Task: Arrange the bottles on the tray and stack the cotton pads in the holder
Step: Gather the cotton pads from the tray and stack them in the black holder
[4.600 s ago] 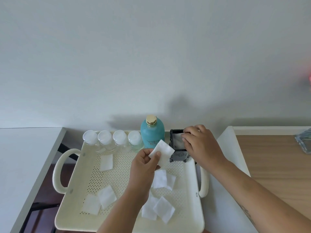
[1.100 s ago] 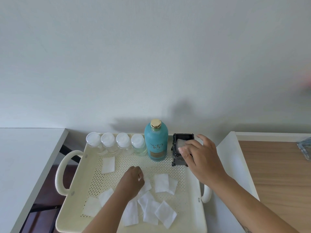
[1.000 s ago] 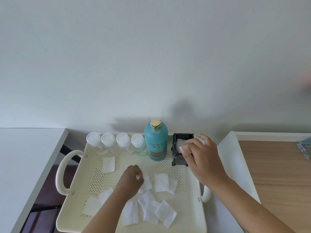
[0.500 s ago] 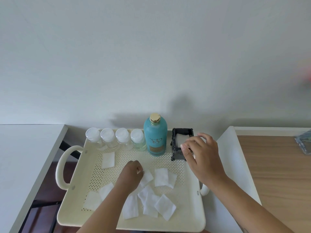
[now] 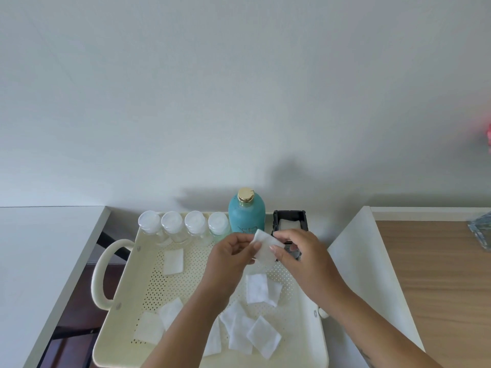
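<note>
A cream perforated tray (image 5: 127,282) holds several clear small bottles with white caps (image 5: 172,226) in a row along its far edge. Beside them stands a teal bottle with a gold cap (image 5: 246,212). At the far right corner is the black pad holder (image 5: 290,218) with white pads inside. My left hand (image 5: 230,257) and my right hand (image 5: 300,257) both pinch one white cotton pad (image 5: 263,247) just in front of the holder. Several loose cotton pads (image 5: 256,288) lie scattered on the tray floor.
A white table (image 5: 39,248) lies to the left and a white and wooden surface (image 5: 438,274) to the right. A clear glass object (image 5: 481,229) sits at the far right edge. A plain wall rises behind the tray.
My left hand picked one pad off the tray floor and raised it toward the holder. My right hand left the holder's rim and took hold of the same pad.
</note>
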